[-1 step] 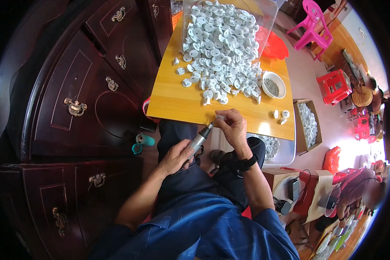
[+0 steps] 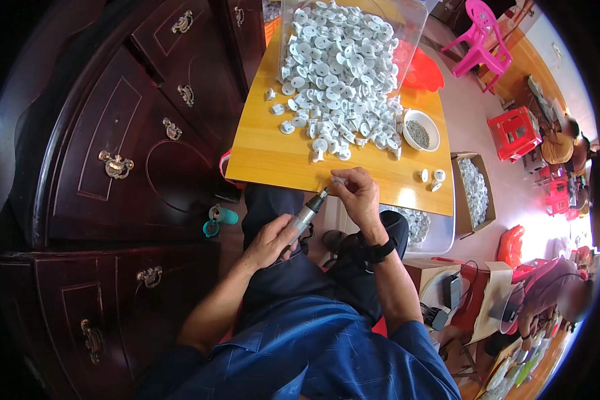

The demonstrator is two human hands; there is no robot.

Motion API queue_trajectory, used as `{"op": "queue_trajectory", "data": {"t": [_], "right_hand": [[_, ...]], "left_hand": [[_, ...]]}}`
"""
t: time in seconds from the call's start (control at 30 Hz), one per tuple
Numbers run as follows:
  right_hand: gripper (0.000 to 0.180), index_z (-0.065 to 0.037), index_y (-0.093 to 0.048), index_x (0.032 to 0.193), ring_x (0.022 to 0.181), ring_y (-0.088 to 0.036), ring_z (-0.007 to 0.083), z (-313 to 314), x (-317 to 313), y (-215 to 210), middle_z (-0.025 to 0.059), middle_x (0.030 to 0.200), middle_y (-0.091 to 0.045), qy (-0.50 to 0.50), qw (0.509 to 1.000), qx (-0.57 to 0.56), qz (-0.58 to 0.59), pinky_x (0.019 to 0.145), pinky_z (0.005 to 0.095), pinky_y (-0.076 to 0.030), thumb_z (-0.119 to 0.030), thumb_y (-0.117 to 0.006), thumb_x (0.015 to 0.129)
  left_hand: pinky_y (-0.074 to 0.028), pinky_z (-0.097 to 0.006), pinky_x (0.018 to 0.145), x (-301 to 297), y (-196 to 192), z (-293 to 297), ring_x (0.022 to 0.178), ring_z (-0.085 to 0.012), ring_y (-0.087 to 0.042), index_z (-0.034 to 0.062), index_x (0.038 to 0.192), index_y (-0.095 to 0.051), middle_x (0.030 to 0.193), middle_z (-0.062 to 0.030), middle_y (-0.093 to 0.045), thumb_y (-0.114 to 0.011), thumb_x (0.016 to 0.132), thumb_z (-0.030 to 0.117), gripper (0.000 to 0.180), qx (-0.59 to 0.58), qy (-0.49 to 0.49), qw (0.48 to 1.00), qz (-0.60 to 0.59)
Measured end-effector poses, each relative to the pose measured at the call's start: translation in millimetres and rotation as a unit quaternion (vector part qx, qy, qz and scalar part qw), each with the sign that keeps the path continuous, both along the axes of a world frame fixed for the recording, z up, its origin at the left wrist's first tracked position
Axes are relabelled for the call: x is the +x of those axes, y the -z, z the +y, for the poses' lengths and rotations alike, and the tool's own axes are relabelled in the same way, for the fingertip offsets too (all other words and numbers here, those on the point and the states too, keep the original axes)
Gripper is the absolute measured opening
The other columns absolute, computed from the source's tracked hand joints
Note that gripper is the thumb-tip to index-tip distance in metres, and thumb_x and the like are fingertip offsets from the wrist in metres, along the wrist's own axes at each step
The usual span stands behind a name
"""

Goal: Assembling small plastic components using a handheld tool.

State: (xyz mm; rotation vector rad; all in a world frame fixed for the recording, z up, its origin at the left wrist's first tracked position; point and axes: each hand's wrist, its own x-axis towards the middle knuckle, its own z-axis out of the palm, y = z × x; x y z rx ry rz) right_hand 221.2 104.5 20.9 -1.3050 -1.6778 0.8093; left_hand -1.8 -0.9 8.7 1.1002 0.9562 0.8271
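My left hand grips a slim grey power screwdriver, its tip pointing up to the right. My right hand, with a black wristband, pinches a small white plastic part against that tip at the front edge of the yellow wooden table. A large heap of the same white parts spills across the table from a clear plastic bin. A white bowl of small screws stands right of the heap. A few separate white parts lie near the table's right front corner.
A dark wooden cabinet with brass handles fills the left. A teal cup sits on the floor by my knee. A cardboard box of white parts, red stools and a pink chair stand right. Another person sits lower right.
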Motion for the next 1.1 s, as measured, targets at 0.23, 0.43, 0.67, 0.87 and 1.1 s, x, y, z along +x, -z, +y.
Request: {"op": "queue_trajectory", "data": {"t": [0.23, 0.43, 0.67, 0.87, 1.1], "right_hand": [[0.026, -0.007, -0.076, 0.100, 0.064, -0.049, 0.0104, -1, -3, -2, 0.0005, 0.074, -0.055, -0.002, 1.000, 0.006, 0.001, 0.059, 0.0258, -0.043, -0.001, -0.080, 0.075], [0.026, -0.007, -0.076, 0.099, 0.064, -0.054, 0.0106, -1, 1, 2, 0.0020, 0.075, -0.058, -0.009, 1.000, 0.018, -0.012, 0.059, 0.0251, -0.046, 0.000, -0.080, 0.074], [0.027, -0.006, -0.076, 0.100, 0.063, -0.055, 0.0107, -1, -1, 1, 0.0029, 0.076, -0.060, -0.018, 0.999, 0.031, -0.035, 0.059, 0.0253, -0.048, 0.000, -0.080, 0.074], [0.024, -0.006, -0.075, 0.100, 0.065, -0.060, 0.0183, 3, 6, 2, 0.0091, 0.079, -0.064, -0.017, 1.000, 0.005, -0.009, 0.060, 0.0299, -0.050, -0.003, -0.077, 0.077], [0.016, -0.005, -0.070, 0.102, 0.072, -0.066, 0.0171, 15, 43, -19, 0.0107, 0.094, -0.070, 0.045, 0.996, -0.038, -0.062, 0.065, 0.0299, -0.053, -0.010, -0.070, 0.087]], "left_hand": [[-0.042, -0.022, 0.051, -1, 1, 0, 0.055, -0.0064, -0.050, 0.0047, 0.105, -0.055, 0.073, -0.0008, -0.054, -0.047, 0.106, 0.039, 0.036, -0.005, 0.003, 1.000, 0.002], [-0.042, -0.021, 0.051, 1, -1, 0, 0.055, -0.0060, -0.050, 0.0048, 0.105, -0.055, 0.072, -0.0009, -0.054, -0.047, 0.106, 0.039, 0.035, 0.002, 0.007, 1.000, 0.008], [-0.042, -0.021, 0.051, 0, -2, 0, 0.054, -0.0062, -0.049, 0.0045, 0.105, -0.056, 0.073, -0.0013, -0.054, -0.047, 0.106, 0.038, 0.035, -0.012, 0.005, 1.000, -0.001], [-0.043, -0.021, 0.053, 2, -4, 3, 0.057, -0.0071, -0.051, 0.0042, 0.109, -0.055, 0.075, -0.0023, -0.055, -0.049, 0.105, 0.037, 0.033, -0.038, 0.008, 0.999, -0.031], [-0.044, -0.025, 0.056, 0, -1, 3, 0.062, -0.0104, -0.053, 0.0016, 0.116, -0.053, 0.079, -0.0044, -0.057, -0.049, 0.105, 0.034, 0.034, -0.060, 0.001, 0.998, -0.028]]}}
